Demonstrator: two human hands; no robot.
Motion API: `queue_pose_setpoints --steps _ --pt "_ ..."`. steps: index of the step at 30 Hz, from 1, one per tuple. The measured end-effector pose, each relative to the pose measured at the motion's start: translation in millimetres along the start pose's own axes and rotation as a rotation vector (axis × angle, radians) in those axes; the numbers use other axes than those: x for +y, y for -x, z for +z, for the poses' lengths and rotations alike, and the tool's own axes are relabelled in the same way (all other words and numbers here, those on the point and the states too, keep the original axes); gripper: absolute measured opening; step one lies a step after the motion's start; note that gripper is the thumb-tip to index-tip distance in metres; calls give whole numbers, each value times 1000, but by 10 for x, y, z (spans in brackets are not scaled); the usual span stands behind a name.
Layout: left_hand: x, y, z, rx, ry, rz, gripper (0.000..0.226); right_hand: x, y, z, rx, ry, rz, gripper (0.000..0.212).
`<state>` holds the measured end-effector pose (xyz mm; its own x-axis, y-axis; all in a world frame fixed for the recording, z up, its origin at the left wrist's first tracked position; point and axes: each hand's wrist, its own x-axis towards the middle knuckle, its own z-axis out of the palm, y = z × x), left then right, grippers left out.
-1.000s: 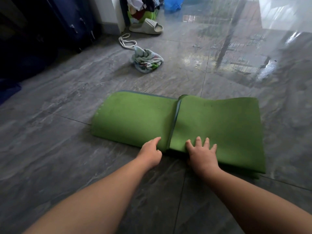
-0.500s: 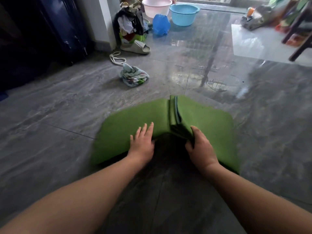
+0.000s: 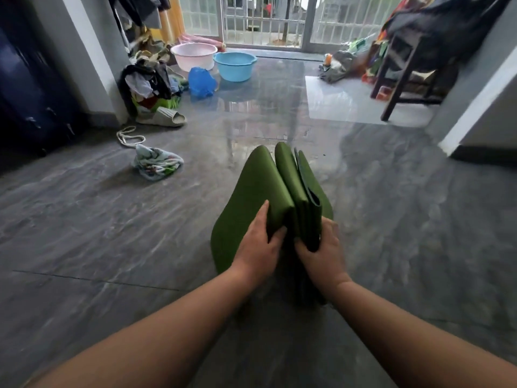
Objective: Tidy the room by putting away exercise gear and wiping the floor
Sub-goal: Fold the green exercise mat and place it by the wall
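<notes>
A green exercise mat (image 3: 263,186), folded into several panels, stands on edge on the grey tile floor in front of me. My left hand (image 3: 258,247) grips the left panel, thumb curled round its near edge. My right hand (image 3: 321,254) holds the stacked right panels, fingers wrapped round their near end. The two sides are pressed close together. A crumpled patterned cloth (image 3: 156,163) lies on the floor to the left, with a white rope (image 3: 130,138) beside it.
A dark blue suitcase (image 3: 25,88) stands far left. A clothes pile (image 3: 148,82), a slipper (image 3: 165,119), a blue bag (image 3: 202,82), a pink basin (image 3: 194,56) and a blue basin (image 3: 235,65) sit at the back. A dark chair (image 3: 411,60) stands at the right, near a wall corner (image 3: 461,133).
The mat lay flat a second ago; both hands have lifted its halves and brought them together upright. My view has tilted up toward the balcony door.
</notes>
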<state>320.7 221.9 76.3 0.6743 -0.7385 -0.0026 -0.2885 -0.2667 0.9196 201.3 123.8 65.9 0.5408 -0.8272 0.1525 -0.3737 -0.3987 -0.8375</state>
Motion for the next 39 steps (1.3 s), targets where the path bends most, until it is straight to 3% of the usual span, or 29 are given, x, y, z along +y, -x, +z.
queue_pose_setpoints --steps 3,8,13,19,23,27,32,39 --pt "137 -59 295 -105 154 3 79 73 -47 -318 -55 -30 94 67" --pt "398 -118 591 -257 361 -24 46 150 -124 -877 -133 -240 117 58" --pt "423 -103 808 -378 385 -35 57 177 -86 -967 -6 -69 208 70" --pt "440 -163 733 -307 513 -92 30 203 -93 -899 85 -149 239 60" --pt "523 -327 613 -233 583 -284 28 187 -101 -877 126 -208 224 57" --pt "630 -543 256 -184 935 -487 57 189 -176 -976 145 -273 150 44" --pt "905 -565 -100 -212 1112 -458 92 116 -287 -1041 -22 -251 11 56" --pt "1164 -407 -388 -189 1118 -304 73 -152 -502 -1340 -178 -272 -317 73"
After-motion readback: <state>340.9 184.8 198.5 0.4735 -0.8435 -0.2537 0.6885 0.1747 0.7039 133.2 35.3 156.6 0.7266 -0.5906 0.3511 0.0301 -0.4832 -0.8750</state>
